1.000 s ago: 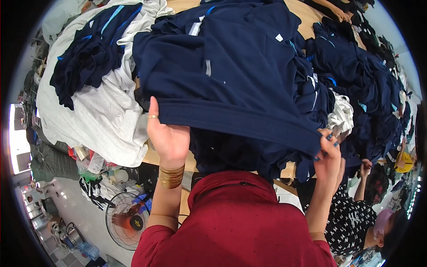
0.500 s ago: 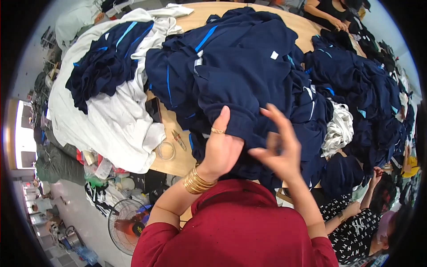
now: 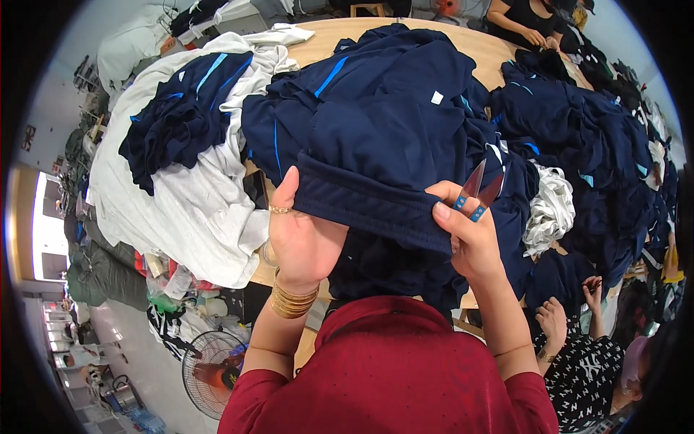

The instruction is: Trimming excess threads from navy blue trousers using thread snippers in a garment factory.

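A navy garment with a wide stitched band [image 3: 372, 206] is stretched between my two hands. My left hand [image 3: 307, 239] grips the band's left end, its thumb raised and its fingers partly hidden by the cloth. At the right end, my right hand [image 3: 470, 235] pinches the band between thumb and fingers. Thread snips [image 3: 478, 192] with blue handles are also held in that hand, blades pointing up and away from the cloth. Beyond lies a big heap of navy garments [image 3: 390, 108] with light blue stripes and a small white tag.
To the left, a navy bundle [image 3: 177, 119] rests on white cloth [image 3: 195, 210]. A white cloth bundle [image 3: 551, 210] and another navy heap [image 3: 578, 130] lie right. A fan [image 3: 213, 372] stands lower left. Co-workers sit at right [image 3: 578, 362] and far right [image 3: 531, 22].
My hands have moved apart, left hand leftward, and the band is now stretched flat between them. My right hand has closed on its right end. The snips' blades now show in that hand.
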`<action>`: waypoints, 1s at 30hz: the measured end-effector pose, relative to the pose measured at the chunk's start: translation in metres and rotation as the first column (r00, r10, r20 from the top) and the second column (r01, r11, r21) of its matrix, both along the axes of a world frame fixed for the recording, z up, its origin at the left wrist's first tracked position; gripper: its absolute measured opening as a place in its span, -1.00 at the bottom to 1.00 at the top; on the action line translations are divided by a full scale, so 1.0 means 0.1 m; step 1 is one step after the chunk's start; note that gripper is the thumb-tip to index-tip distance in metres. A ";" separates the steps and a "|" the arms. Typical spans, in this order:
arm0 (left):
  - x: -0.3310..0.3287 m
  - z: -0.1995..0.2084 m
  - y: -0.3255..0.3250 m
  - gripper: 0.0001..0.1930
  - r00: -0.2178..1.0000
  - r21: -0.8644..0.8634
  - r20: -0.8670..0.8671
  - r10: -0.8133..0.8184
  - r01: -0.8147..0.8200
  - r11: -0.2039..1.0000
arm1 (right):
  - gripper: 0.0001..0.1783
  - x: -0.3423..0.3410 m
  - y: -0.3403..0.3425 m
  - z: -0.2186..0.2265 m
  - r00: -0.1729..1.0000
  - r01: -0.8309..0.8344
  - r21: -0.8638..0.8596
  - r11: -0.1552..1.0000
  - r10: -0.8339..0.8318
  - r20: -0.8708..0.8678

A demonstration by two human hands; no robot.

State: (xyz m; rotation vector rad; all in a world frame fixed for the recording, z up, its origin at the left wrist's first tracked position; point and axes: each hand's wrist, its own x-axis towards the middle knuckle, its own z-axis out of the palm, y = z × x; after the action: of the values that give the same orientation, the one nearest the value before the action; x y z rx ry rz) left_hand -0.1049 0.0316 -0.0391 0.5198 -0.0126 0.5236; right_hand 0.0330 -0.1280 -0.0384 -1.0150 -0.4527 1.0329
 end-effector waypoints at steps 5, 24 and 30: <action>0.02 -0.03 0.04 -0.47 0.993 0.069 -0.063 0.098 -0.093 0.993 | -0.75 0.00 -0.07 -0.06 0.996 0.028 -0.044 0.999 -0.031 -0.087; 0.61 1.09 0.19 -0.65 0.661 0.795 -0.598 -0.453 0.413 -0.445 | -0.26 0.65 0.19 0.14 0.637 -0.722 -0.004 0.692 0.667 0.386; 0.29 1.03 0.95 -0.63 0.643 0.683 -0.731 -0.231 0.683 -0.260 | -0.49 1.06 -0.08 0.47 0.467 -0.717 -0.313 0.623 0.762 0.449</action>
State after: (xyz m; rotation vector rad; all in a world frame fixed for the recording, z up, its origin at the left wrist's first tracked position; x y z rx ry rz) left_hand -0.0756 0.1268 0.0639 2.0399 -0.3116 -0.6355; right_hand 0.1390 -0.1359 0.0086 -1.2127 -1.4590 1.5398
